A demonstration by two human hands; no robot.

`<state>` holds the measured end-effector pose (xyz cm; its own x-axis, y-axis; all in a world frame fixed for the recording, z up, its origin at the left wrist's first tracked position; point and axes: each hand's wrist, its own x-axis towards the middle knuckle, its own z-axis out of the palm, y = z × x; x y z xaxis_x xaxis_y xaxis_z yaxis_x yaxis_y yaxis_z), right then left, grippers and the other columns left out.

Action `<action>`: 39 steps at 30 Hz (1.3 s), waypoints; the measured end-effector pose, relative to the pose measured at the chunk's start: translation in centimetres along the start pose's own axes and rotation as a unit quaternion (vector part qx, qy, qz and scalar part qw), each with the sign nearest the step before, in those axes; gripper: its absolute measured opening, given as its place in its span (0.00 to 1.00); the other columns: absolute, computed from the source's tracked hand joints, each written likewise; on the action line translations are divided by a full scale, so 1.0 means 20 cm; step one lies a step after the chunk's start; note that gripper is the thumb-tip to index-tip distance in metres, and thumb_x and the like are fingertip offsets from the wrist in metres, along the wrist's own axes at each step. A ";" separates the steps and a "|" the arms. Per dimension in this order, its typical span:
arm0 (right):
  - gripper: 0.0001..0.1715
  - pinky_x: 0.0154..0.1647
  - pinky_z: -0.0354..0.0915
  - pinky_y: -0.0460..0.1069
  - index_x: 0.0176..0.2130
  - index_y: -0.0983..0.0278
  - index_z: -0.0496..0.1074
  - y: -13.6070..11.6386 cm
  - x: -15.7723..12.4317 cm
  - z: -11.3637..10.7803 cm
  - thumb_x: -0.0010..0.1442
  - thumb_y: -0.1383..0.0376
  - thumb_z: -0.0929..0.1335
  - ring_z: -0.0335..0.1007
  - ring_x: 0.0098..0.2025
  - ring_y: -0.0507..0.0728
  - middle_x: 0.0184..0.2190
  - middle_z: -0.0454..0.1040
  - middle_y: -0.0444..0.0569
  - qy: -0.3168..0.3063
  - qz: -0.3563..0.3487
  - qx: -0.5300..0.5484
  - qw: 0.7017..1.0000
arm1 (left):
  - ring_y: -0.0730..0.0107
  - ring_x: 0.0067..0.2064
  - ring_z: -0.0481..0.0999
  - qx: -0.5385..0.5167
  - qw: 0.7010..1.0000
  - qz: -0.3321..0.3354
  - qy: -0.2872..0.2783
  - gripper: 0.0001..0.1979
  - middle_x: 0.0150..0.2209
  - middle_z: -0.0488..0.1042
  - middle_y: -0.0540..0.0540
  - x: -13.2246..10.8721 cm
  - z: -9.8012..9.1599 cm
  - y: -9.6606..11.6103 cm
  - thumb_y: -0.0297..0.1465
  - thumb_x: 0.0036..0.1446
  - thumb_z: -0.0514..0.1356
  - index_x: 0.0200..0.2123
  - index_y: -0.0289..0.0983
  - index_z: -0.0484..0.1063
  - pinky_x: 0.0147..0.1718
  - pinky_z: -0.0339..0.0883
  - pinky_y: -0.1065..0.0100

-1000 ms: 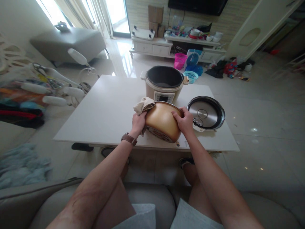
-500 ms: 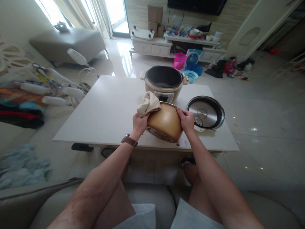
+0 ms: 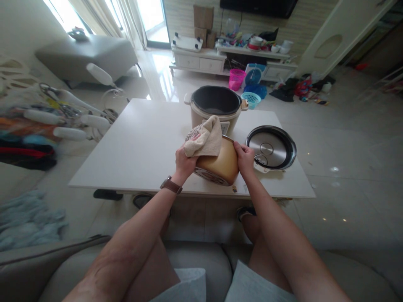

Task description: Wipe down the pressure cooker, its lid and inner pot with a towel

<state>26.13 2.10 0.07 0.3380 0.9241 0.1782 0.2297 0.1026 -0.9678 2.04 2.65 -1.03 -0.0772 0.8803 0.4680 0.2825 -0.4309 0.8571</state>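
Observation:
A golden inner pot (image 3: pixel 225 161) is tilted over the near edge of the white table, its ringed base facing down toward me. My left hand (image 3: pixel 185 162) is closed on a beige cloth (image 3: pixel 208 140) at the pot's left side, and the cloth drapes over the upper left of the pot. Fingers of my right hand (image 3: pixel 244 158) pinch the pot's right rim. Just behind stands the cooker body (image 3: pixel 216 102), open at the top with a dark interior. To the right lies the round lid (image 3: pixel 270 149), its metal inner side up.
The white table (image 3: pixel 135 147) carries these things. Beyond it are a pink basket (image 3: pixel 236 79), a light blue basket (image 3: pixel 251 100) and a cluttered white TV cabinet (image 3: pixel 195 63). A lamp with white shades (image 3: pixel 94 121) stands at the left.
The cloth has spread up and to the right across the pot and now covers more of its side and part of the cooker's panel. The right hand keeps its hold on the rim.

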 end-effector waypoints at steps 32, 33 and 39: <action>0.42 0.31 0.53 0.49 0.24 0.59 0.62 0.04 0.03 0.00 0.57 0.25 0.65 0.53 0.29 0.52 0.22 0.59 0.40 0.031 -0.032 -0.043 0.998 | 0.46 0.62 0.80 0.002 0.997 -0.065 0.030 0.22 0.54 0.85 0.41 0.03 -0.01 -0.01 0.40 0.56 0.70 0.51 0.38 0.85 0.67 0.70 0.51; 0.40 0.32 0.55 0.49 0.25 0.59 0.64 0.04 0.04 0.00 0.58 0.27 0.66 0.55 0.30 0.53 0.23 0.61 0.40 0.028 -0.042 -0.042 0.998 | 0.46 0.64 0.79 0.012 1.000 -0.026 0.007 0.23 0.56 0.84 0.41 0.03 -0.02 0.01 0.40 0.56 0.70 0.54 0.38 0.85 0.69 0.68 0.51; 0.30 0.38 0.60 0.49 0.32 0.60 0.71 -0.02 0.05 0.00 0.63 0.37 0.67 0.62 0.35 0.55 0.29 0.70 0.44 0.014 -0.079 -0.047 0.996 | 0.51 0.69 0.75 0.070 0.994 0.069 -0.036 0.24 0.65 0.79 0.42 0.00 -0.02 0.05 0.38 0.61 0.66 0.59 0.41 0.82 0.71 0.67 0.51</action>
<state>26.37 2.96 0.69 0.3163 0.8884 0.3329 0.3660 0.2094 -0.9067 1.86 2.22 -0.09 0.0396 0.8293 0.5574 0.4172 -0.5206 0.7449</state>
